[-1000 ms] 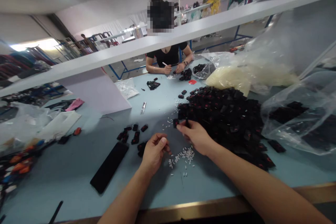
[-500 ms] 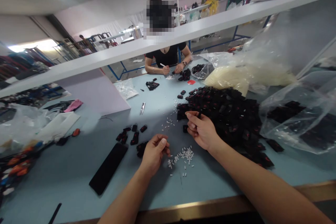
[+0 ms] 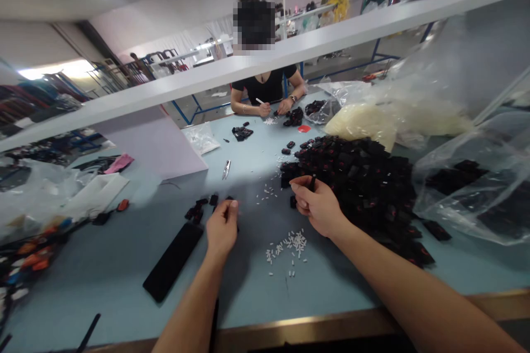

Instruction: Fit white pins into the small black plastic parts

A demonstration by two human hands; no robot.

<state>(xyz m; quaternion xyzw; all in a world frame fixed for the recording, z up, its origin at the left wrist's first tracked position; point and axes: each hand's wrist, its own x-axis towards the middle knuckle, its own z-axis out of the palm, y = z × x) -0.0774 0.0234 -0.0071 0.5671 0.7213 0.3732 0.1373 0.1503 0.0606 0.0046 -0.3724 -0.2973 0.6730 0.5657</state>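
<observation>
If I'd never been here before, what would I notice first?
Probably the huge heap of black pieces on the table, right beside the person's right hand. Next, the little white bits scattered between that hand and the table's near edge. Then maybe the pale yellow plastic bag beyond the heap.

There's one black slab, one snipper, uncountable black pieces.
</observation>
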